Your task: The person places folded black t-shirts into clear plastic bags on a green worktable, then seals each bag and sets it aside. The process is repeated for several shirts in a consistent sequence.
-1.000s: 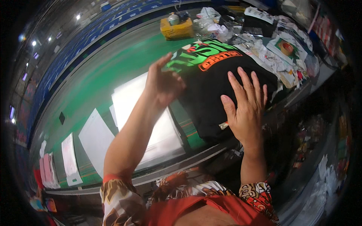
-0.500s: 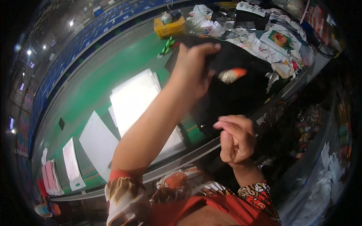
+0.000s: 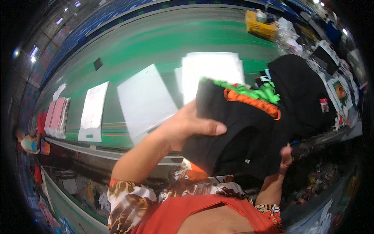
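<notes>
Head view, the only one. Left hand (image 3: pixel 189 126) has a grip on the black printed garment (image 3: pixel 243 121), thumb on top, fingers out of sight beneath. Right hand (image 3: pixel 286 156) is at the garment's right edge, partly hidden and blurred; can't tell whether it grasps or only supports.

Garment is up in front of the torso, off the surface (image 3: pixel 163 46), bunched or folded, neck opening toward the wearer, green and orange print at the far end.

Progress, as judged: one garment lifted, that part done. Not done: it isn't set down, and its final shape isn't settled. Black pile (image 3: pixel 300 93) lies at right, just beyond the held piece, so more dark cloth looks unhandled. No black cloth lies on the flat pieces at left.

Counts: held garment, 1. Black pile, 1; layers can't be counted. White stack (image 3: pixel 210 70), 1, several sheets, number unclear. Loose pale sheet (image 3: pixel 148 99), 1. White piece with a slot (image 3: pixel 93 111), 1. Pink-and-white stack (image 3: pixel 55 115), 1, pieces overlap. Small dark rectangle (image 3: pixel 97 64), 1. Yellow box (image 3: pixel 259 29), 1, at the far right. Tape roll (image 3: pixel 340 93), 1, among scraps too tangled to count.
</notes>
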